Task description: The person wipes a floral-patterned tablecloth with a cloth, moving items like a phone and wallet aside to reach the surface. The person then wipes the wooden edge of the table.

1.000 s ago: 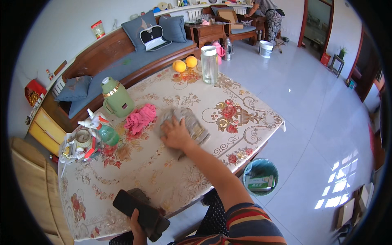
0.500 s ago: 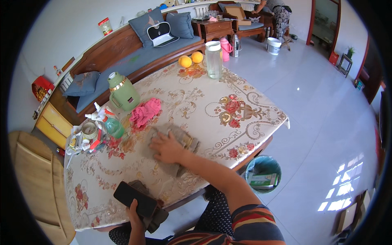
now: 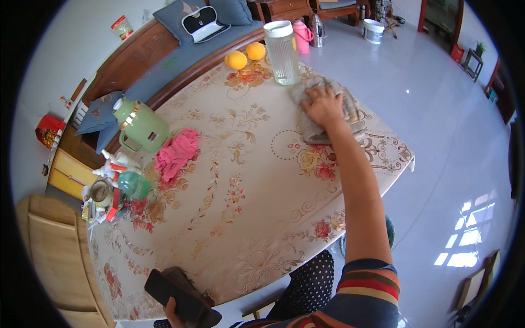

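Note:
My right hand (image 3: 325,107) presses flat, fingers spread, on a crumpled grey-brown cloth (image 3: 313,130) at the far right part of the table. The cloth lies just in front of a ribbed glass jug (image 3: 285,60) with a white lid. Down at the near left edge, my left hand (image 3: 173,315) is closed around a black smartphone (image 3: 164,290), seen only in part. A dark brown thing (image 3: 184,280), perhaps a case, lies behind the phone. The tablecloth (image 3: 246,197) is cream with red and gold flowers.
Two oranges (image 3: 236,60) sit beside the jug. Along the left stand a green thermos jug (image 3: 145,128), a pink cloth (image 3: 178,154), a green spray bottle (image 3: 134,185) and a tape roll (image 3: 101,192). Behind is a wooden bench (image 3: 128,49); a bin (image 3: 389,232) stands below the right edge.
My right hand has slid the grey-brown cloth from the table's middle away to the far right, near the jug. My left hand still holds the phone, now a little lower in view.

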### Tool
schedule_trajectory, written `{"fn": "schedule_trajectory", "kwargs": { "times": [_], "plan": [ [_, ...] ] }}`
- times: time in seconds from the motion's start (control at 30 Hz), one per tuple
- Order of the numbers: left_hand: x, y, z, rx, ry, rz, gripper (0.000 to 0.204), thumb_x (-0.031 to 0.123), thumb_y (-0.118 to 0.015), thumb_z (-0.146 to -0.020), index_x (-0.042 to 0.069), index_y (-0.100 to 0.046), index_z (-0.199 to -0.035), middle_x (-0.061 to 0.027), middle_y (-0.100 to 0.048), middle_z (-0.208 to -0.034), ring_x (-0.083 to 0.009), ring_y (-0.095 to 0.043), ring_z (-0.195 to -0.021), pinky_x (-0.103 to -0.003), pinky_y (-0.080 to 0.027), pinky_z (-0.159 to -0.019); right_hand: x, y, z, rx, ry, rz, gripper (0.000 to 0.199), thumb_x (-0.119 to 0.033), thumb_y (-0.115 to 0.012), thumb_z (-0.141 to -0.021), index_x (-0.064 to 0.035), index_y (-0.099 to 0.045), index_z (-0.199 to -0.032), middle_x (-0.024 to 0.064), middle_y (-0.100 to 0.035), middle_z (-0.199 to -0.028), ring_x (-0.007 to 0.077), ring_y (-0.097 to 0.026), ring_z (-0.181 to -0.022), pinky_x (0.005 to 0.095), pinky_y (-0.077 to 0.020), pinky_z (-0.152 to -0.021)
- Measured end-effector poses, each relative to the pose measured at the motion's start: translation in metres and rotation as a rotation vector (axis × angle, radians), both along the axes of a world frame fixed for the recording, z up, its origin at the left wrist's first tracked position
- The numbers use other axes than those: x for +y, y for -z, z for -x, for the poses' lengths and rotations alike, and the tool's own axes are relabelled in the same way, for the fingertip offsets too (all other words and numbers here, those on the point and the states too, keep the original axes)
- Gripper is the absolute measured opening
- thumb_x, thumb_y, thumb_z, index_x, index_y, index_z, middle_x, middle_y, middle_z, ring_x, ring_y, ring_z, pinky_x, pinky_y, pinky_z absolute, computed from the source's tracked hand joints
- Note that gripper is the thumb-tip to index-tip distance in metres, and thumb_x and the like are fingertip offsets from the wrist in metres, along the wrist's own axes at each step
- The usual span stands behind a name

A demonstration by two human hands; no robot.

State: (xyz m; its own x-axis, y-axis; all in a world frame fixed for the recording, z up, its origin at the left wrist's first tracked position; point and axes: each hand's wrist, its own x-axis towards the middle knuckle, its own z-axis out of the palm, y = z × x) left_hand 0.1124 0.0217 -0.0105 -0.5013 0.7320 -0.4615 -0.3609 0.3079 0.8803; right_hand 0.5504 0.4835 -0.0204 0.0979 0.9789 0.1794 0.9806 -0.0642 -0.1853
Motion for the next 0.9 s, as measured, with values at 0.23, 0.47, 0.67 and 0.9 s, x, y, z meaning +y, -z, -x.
{"fn": "schedule_trajectory", "kwargs": {
  "times": [0.23, 0.47, 0.67, 0.9],
  "plan": [
    [0.003, 0.005, 0.009, -0.006, 0.021, 0.069, 0.057, 0.036, -0.057, -0.086, -0.002, -0.045, -0.126, -0.0178, -0.06, -0.106, -0.0303, -0.063, -0.092, -0.042, -0.052, -0.083, 0.007, 0.015, -0.059, 0.024, 0.208, -0.069, 0.054, -0.048, -0.04, -0.09, -0.0221, -0.046, -0.137, 0.0012, -0.038, -0.147, 0.031, -0.03, -0.137, 0.0604, -0.0194, -0.107],
    [-0.009, 0.025, 0.032, -0.039, 0.061, 0.062, 0.063, 0.042, -0.056, -0.086, 0.0, -0.043, -0.131, -0.0189, -0.06, -0.111, -0.0325, -0.062, -0.095, -0.045, -0.051, -0.087, -0.071, 0.004, -0.094, 0.055, 0.386, -0.032, 0.052, -0.047, -0.041, -0.089, -0.0213, -0.05, -0.134, 0.0046, -0.047, -0.138, 0.0302, -0.041, -0.128, 0.0625, -0.0218, -0.104],
    [-0.015, 0.04, 0.044, -0.059, 0.102, 0.02, 0.067, 0.045, -0.055, -0.086, 0.001, -0.041, -0.134, -0.0203, -0.06, -0.114, -0.036, -0.062, -0.099, -0.048, -0.05, -0.09, -0.137, 0.006, -0.093, -0.013, 0.537, -0.115, 0.052, -0.044, -0.041, -0.089, -0.0198, -0.049, -0.135, 0.0075, -0.046, -0.139, 0.0381, -0.035, -0.131, 0.0686, -0.0203, -0.101],
    [-0.006, -0.007, 0.002, 0.018, 0.004, -0.229, 0.044, 0.023, -0.061, -0.086, -0.006, -0.048, -0.117, -0.0151, -0.059, -0.098, -0.0237, -0.063, -0.085, -0.034, -0.053, -0.073, -0.196, -0.007, -0.028, 0.017, 0.647, -0.04, 0.056, -0.041, -0.04, -0.09, -0.0183, -0.041, -0.141, 0.0092, -0.033, -0.149, 0.044, -0.021, -0.138, 0.0691, -0.0207, -0.101]
  ]
}}
